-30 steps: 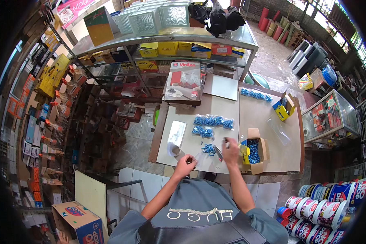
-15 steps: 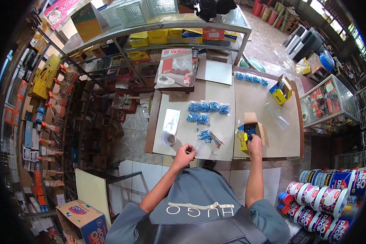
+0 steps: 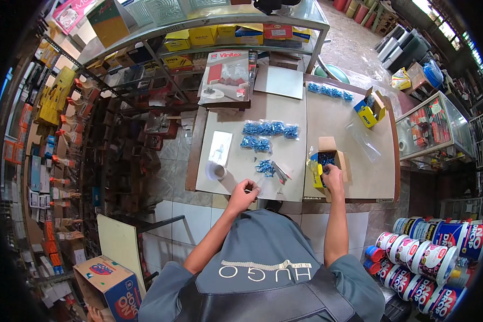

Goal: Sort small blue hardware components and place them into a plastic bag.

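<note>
My left hand is at the table's near edge, thumb and fingertips pinched on what looks like a small clear plastic bag, hard to make out. My right hand reaches over an open yellow-and-blue carton, fingers bent together at its near side; what they hold is hidden. Small dark-blue pieces, which look like screws or plugs, fill the carton. A loose pile of blue pieces lies between my hands, beside scissors or pliers. Farther back lie filled clear bags of blue pieces.
A white roll stands at left by a pale card. A thick catalogue and a white board lie at the back. Far right are another yellow-blue carton, more blue packets and clear plastic.
The view has shifted slightly, so the table sits higher in the picture. My right hand stays at the carton, and my left hand keeps its pinch near the table edge.
</note>
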The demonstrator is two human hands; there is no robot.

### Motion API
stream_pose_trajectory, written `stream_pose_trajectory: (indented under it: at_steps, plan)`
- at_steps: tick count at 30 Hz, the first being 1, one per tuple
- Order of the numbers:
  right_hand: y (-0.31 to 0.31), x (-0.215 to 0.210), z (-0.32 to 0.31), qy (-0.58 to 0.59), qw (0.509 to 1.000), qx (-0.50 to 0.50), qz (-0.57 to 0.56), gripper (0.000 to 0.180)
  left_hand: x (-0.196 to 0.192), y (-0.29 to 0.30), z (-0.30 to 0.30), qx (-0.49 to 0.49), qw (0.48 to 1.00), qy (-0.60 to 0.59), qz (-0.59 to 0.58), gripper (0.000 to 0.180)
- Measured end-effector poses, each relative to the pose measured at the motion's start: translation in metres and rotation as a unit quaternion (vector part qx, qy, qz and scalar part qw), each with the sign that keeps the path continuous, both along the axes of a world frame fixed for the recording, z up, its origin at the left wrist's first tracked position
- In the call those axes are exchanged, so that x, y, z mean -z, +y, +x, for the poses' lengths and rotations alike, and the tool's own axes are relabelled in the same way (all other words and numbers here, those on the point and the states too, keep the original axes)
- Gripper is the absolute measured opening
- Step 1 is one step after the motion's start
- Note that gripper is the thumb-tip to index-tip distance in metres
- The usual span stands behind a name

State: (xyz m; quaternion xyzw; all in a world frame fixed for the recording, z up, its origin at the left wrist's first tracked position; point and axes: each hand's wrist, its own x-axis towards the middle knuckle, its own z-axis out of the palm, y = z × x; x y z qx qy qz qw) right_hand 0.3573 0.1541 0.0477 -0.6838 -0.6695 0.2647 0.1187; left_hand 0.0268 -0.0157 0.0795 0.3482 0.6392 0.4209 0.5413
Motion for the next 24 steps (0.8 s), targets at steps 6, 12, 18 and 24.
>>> stream_pose_trajectory:
  at_steps: [6, 12, 18, 24]
  plan:
    - [-0.004, 0.004, 0.01, 0.082, 0.996, 0.038, 0.009, 0.026, 0.003, 0.004, 0.007, -0.018, 1.0, -0.012, -0.004, 0.017]
    - [-0.009, 0.005, 0.017, 0.121, 0.987, 0.086, 0.065, 0.02, 0.004, 0.005, 0.014, -0.028, 0.999, -0.017, -0.007, 0.016]
    - [-0.01, -0.007, 0.008, 0.088, 0.985, 0.128, 0.073, 0.019, 0.003, 0.009, 0.017, -0.034, 0.999, -0.007, -0.013, 0.016]
    - [-0.005, -0.015, -0.031, 0.313, 0.928, 0.175, 0.098, 0.022, 0.004, 0.011, 0.014, -0.039, 0.999, -0.009, -0.014, 0.016]
